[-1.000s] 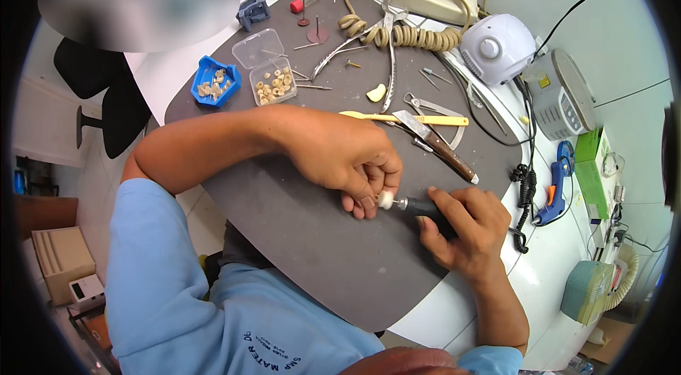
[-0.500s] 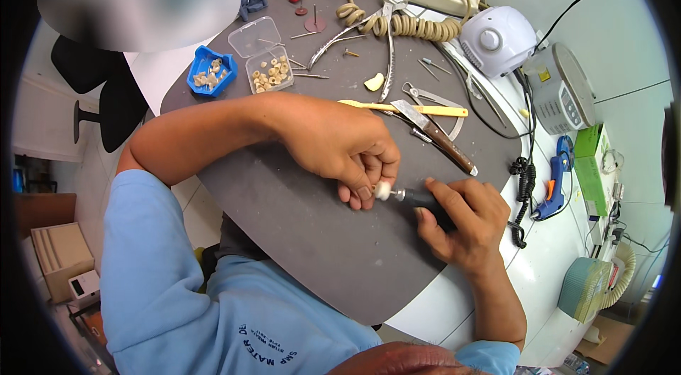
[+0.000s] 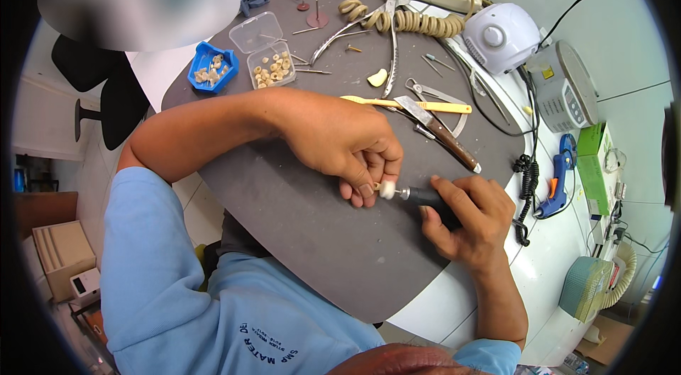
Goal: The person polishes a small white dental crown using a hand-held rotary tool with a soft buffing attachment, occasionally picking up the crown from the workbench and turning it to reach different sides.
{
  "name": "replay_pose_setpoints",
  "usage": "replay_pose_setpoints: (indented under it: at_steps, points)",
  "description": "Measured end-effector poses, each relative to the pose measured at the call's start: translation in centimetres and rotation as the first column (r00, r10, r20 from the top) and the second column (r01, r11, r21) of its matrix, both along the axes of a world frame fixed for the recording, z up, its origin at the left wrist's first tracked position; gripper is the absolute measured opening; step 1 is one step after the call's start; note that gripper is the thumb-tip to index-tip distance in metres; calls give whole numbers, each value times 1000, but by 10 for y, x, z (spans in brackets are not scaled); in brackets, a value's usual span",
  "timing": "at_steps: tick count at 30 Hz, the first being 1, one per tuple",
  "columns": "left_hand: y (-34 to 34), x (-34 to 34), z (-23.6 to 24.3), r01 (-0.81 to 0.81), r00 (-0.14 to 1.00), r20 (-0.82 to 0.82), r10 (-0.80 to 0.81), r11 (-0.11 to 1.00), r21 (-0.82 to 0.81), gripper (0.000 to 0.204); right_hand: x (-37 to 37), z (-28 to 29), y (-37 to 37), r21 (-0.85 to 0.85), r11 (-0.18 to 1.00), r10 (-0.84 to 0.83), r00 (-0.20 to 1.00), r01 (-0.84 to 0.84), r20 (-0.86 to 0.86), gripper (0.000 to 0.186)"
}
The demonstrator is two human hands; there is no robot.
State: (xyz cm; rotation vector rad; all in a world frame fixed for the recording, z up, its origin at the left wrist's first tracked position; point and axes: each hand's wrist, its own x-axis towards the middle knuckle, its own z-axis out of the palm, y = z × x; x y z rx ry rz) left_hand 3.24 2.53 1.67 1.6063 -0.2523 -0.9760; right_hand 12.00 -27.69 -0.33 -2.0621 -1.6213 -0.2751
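Observation:
My right hand (image 3: 474,222) is wrapped round a dark rotary handpiece (image 3: 430,198). At its tip, on a thin metal shank, sits a small white polishing bit (image 3: 387,190). My left hand (image 3: 351,147) reaches across from the left with curled fingers, its thumb and fingertips pinching a tiny tan piece (image 3: 377,187) against the bit. Most of that piece is hidden by the fingers. Both hands are low over the grey mat (image 3: 312,233). A yellow toothbrush (image 3: 447,107) and a wooden-handled knife (image 3: 448,139) lie just beyond them.
A blue tray (image 3: 213,69) and an open clear box (image 3: 273,70) hold small tan pieces at the far left. Pliers (image 3: 392,42), calipers (image 3: 443,96) and burs lie farther back. A coiled hose (image 3: 425,24) borders the mat; a blue glue gun (image 3: 559,180) is at right.
My hands and the handpiece stay nearly in place, with the white bit still against the small piece. The whole view has shifted slightly.

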Motion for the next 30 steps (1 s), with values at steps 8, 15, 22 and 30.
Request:
replay_pose_setpoints:
  at_steps: [8, 15, 22, 30]
  points:
    - [0, 1, 3, 0, 1000, 7, 0, 1000, 8, 21, 1, 0, 0, 0, 1000, 10, 1000, -10, 2, 41]
    - [0, 1, 1, 2, 1000, 14, -2, 1000, 11, 21, 1, -1, -1, -8, 1000, 4, 1000, -4, 1, 41]
    - [0, -3, -3, -59, 997, 45, 61, 997, -49, 24, 1, 0, -1, -12, 1000, 0, 1000, 0, -6, 41]
    - [-1, 0, 3, -3, 1000, 22, 3, 1000, 8, 20, 0, -2, 0, 20, 1000, 22, 1000, -22, -2, 42]
